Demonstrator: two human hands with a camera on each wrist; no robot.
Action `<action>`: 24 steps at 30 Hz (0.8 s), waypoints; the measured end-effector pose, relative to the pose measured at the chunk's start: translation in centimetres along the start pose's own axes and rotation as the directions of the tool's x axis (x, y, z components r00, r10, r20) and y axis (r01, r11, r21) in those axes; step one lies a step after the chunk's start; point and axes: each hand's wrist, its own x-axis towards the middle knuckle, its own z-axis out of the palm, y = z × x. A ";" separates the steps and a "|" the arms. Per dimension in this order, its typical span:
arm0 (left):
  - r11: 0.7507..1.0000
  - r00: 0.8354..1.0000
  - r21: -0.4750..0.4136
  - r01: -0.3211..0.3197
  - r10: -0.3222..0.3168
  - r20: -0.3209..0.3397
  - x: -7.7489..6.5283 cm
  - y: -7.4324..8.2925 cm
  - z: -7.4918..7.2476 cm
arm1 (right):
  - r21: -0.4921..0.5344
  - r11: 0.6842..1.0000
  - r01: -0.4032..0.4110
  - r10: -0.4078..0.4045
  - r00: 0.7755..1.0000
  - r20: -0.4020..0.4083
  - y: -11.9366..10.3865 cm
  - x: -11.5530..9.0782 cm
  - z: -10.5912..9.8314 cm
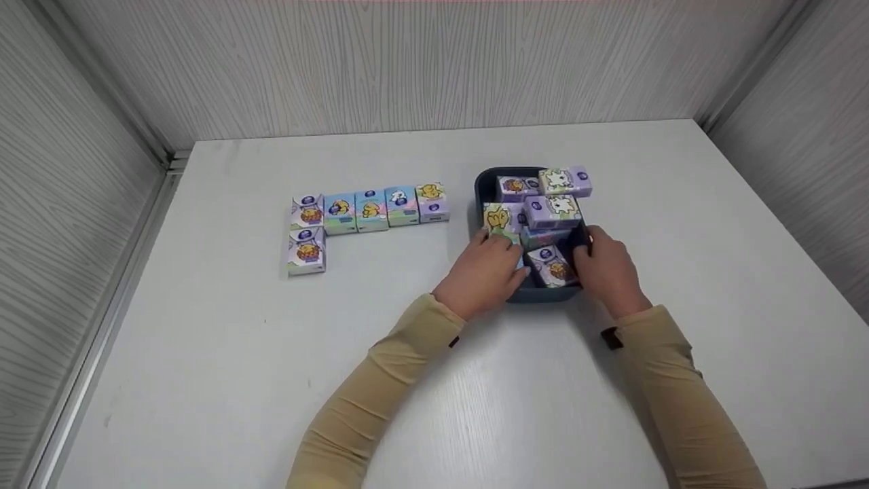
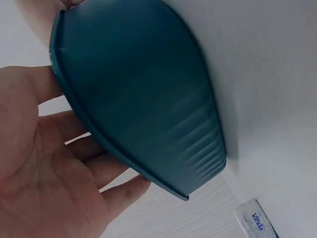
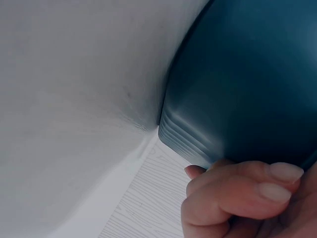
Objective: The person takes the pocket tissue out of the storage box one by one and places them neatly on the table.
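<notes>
A dark teal plastic bin [image 1: 543, 295] holds several small tissue packs in lilac and pastel wrappers with cartoon animals. My left hand [image 1: 483, 275] reaches over its near left rim, and the fingers grip a green-and-blue tissue pack [image 1: 510, 239], partly hidden under them. From the left wrist, the palm and fingers [image 2: 106, 168] show behind the bin's rim, with the fingertips out of sight. On the right side, my right hand [image 1: 609, 272] holds the bin's rim, thumb inside and fingers along the outer wall. Curled fingers [image 3: 237, 193] lie against that wall in the right wrist view.
Left of the bin, several tissue packs [image 1: 371, 210] stand side by side in a row, with one more pack [image 1: 307, 251] in front of its left end. A lilac pack [image 1: 565, 181] sits high at the bin's back right rim. Grey wood-grain panels [image 1: 407, 68] enclose the white table [image 1: 224, 373].
</notes>
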 end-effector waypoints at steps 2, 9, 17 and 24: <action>1.000 1.000 -0.014 -0.004 0.004 0.008 0.2 0.1 0.2 | -0.003 1.000 0.001 -0.001 1.000 0.000 0.0 0.0 0.0; 1.000 0.998 0.001 0.031 -0.031 0.056 1.0 0.4 0.3 | -0.003 1.000 0.007 -0.007 1.000 0.000 0.2 0.0 0.4; 0.995 0.990 0.056 0.084 -0.090 0.108 2.2 1.3 0.1 | -0.002 1.000 0.015 -0.015 1.000 -0.001 0.2 0.0 0.1; 0.982 0.989 0.131 0.133 -0.140 0.043 3.2 1.7 0.5 | 0.005 1.000 0.009 -0.009 1.000 0.003 0.3 0.1 -0.1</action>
